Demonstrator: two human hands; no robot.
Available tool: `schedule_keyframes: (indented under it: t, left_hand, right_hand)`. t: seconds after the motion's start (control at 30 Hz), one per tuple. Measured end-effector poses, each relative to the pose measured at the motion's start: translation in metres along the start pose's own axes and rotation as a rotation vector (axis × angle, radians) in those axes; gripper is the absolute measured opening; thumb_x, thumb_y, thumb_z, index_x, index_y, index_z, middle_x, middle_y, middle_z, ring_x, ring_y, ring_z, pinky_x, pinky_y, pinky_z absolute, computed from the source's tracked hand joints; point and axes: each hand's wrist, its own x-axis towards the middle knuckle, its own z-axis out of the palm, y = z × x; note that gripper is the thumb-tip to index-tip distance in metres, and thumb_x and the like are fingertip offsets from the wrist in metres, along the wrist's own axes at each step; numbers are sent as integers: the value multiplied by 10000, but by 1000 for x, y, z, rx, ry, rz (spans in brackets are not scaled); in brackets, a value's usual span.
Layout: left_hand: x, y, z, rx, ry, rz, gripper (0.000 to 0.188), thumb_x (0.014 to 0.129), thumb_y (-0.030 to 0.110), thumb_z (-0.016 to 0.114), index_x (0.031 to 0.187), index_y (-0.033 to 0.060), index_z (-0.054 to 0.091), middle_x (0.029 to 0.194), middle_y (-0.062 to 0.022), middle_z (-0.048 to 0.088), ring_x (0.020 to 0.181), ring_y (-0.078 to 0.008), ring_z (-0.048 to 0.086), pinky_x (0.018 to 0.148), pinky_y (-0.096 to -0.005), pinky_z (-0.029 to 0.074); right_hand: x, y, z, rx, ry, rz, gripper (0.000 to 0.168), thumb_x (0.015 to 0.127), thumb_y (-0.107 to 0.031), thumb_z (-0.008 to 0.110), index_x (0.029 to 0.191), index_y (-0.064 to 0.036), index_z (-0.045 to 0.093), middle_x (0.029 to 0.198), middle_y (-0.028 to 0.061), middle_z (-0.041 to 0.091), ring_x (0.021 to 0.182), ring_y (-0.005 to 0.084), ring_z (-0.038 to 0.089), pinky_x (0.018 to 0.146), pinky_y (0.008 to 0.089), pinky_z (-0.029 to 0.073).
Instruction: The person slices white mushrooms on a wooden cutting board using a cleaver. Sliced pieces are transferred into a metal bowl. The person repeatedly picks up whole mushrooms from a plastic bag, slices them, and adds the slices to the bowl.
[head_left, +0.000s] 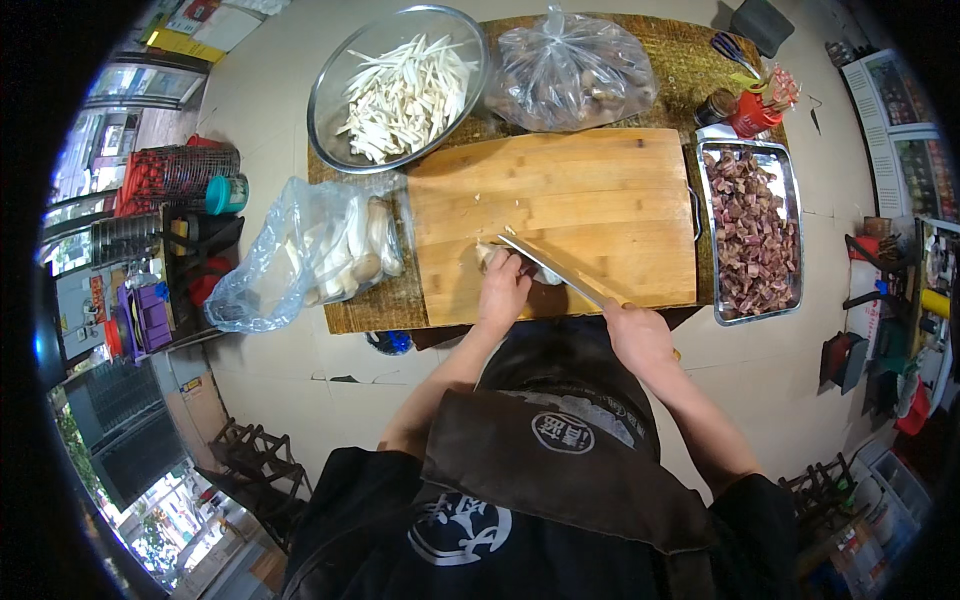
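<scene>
My right hand (640, 335) grips the handle of a kitchen knife (559, 271), whose blade slants up and left over the near half of a wooden cutting board (585, 180). Under the fingers of my left hand (507, 289) lies a king oyster mushroom (484, 255), pressed to the board beside the blade. White mushroom pieces (550, 277) show partly behind the knife. Small crumbs dot the board farther up. To the left, whole king oyster mushrooms (365, 232) lie in an open clear plastic bag (259, 300).
A glass bowl (321, 112) of white mushroom strips stands back left. Behind the board is a tied plastic bag (574, 67) of mushrooms. On the right are a metal tray (796, 247) of chopped meat, a red container (754, 116), a dark jar (715, 107) and scissors (731, 49).
</scene>
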Motion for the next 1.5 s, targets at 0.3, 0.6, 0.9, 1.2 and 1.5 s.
schedule_keyframes:
  t: [0.3,0.6,0.9,1.2,1.5]
  left_hand:
    - [-8,3,10,-41,147,-52,264,773,-25,643,1037,-6,647,1142,-176,589,1049,-378,560,900,-403,484]
    - [-6,2,12,-94,146,-98,411,680,-71,600,1080,19,636,1157,-192,592,1105,-386,539,955,-406,461]
    - [-5,-4,15,-151,130,-59,186,750,16,690,923,6,625,881,-105,542,794,-250,578,746,-341,499]
    - [-4,2,16,-26,225,-19,219,776,-5,673,993,3,643,1026,-142,578,947,-323,587,814,-377,504]
    - [-6,8,13,-67,210,-55,269,771,-27,662,1038,-3,638,1040,-154,573,969,-340,578,833,-385,502]
  right_hand:
    - [-5,7,-20,-155,-44,-168,120,784,-75,557,885,-11,566,695,146,647,623,274,677,577,369,544]
    - [20,9,-12,-124,-109,-192,108,803,-70,538,891,-8,549,706,159,653,640,295,683,569,389,554]
    - [55,13,47,-23,-57,-149,96,826,-73,525,891,-8,552,718,195,652,660,340,679,586,432,551]
    - [25,-2,-11,-33,-82,-130,97,876,-109,528,865,-14,546,675,182,628,618,347,657,572,437,536]
    - [19,0,-10,-45,-134,-108,86,852,-73,506,881,-4,547,698,186,639,639,343,668,574,436,544]
